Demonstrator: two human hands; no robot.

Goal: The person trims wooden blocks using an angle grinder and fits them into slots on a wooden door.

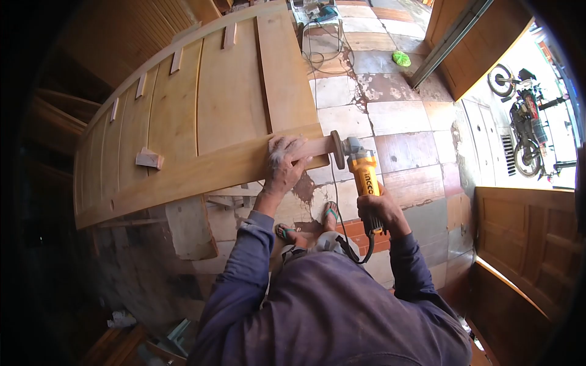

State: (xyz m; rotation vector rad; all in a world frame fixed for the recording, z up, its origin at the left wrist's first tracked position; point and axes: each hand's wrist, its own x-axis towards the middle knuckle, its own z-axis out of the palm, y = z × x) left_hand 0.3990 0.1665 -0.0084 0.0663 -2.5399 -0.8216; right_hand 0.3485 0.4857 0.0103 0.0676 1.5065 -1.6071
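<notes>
My right hand (381, 210) is wrapped round the body of a yellow and black angle grinder (366, 174), held upright with its cord hanging down. The grinder's disc (337, 150) is at the end of a small wooden block (317, 147); whether it is spinning I cannot tell. My dusty left hand (284, 163) presses that block onto the near right corner of a large wooden door panel (226, 91), fingers over it. Several more small blocks lie on the panel, one of them a wedge-like block (149, 159) near its front edge.
Beyond the panel a blue power tool (326, 13) rests by a coiled cable (320, 60). A green bundle (401, 58) lies on the tiled floor (403, 116). Wooden doors (531, 235) stand at right, and a motorcycle (528, 125) is outside. The grinder's cord hangs near my legs.
</notes>
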